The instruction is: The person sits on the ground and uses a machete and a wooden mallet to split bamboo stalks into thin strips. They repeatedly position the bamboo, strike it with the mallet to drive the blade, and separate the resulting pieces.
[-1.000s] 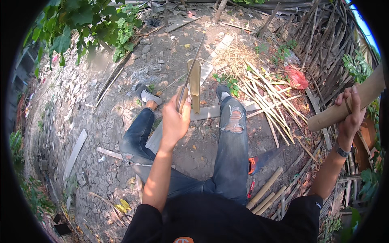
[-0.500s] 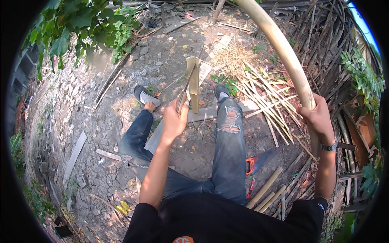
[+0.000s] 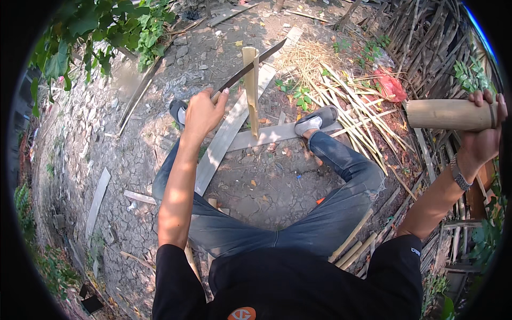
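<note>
My left hand (image 3: 205, 111) is closed round the handle of a machete (image 3: 234, 78), whose dark blade slants up and away to the right. That blade crosses the upper part of an upright piece of split bamboo (image 3: 250, 90) and looks set into it. The bamboo's foot is by a flat grey board (image 3: 269, 136) on the ground, between my feet. Out at the right, my right hand (image 3: 486, 114) grips a thick bamboo length (image 3: 442, 114), held sideways with its cut end toward the middle, apart from the machete.
Long split strips (image 3: 352, 114) and straw-like shavings (image 3: 312, 64) lie beyond my right foot, near a red plastic bag (image 3: 390, 85). A pale plank (image 3: 221, 146) runs beside the upright bamboo. Stacked sticks (image 3: 410, 48) fill the right side. Leaves (image 3: 106, 26) hang at the upper left.
The thick bamboo has swung from upright to sideways, and my right hand has moved up and right. My left hand and the machete handle moved up-left; the blade lies flatter. My knees have spread apart.
</note>
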Tool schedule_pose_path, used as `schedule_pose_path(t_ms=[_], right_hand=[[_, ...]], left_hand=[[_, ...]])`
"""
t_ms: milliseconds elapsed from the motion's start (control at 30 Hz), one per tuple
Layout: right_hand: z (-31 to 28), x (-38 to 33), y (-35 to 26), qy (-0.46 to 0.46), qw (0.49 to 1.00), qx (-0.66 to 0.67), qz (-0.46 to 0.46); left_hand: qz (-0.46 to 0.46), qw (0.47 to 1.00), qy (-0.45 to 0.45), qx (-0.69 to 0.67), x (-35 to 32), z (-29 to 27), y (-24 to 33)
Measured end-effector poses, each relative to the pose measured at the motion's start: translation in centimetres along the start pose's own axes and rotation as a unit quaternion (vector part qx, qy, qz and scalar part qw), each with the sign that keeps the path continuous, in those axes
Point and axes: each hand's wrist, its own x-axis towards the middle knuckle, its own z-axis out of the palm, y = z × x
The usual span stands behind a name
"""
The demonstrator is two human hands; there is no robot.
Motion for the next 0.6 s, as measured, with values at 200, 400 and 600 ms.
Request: schedule_pose_path(t_ms=[200,400,600], right_hand=[[-0.1,-18.6,13.5,-0.371,0.693,-0.333,0.52],[0.5,-12.2,10.8,-0.17,0.871,-0.15,0.435],[-0.7,1.3,4.6,-0.023,0.997,0.068,0.019]], left_hand=[[0.035,0.996,-0.039,0.067,2.3,1.5,-0.5],[0.071,0.991,-0.065,0.089,3.3,4.6,-3.5],[0.08,0.994,-0.038,0.061,3.4,7.1,-3.0]])
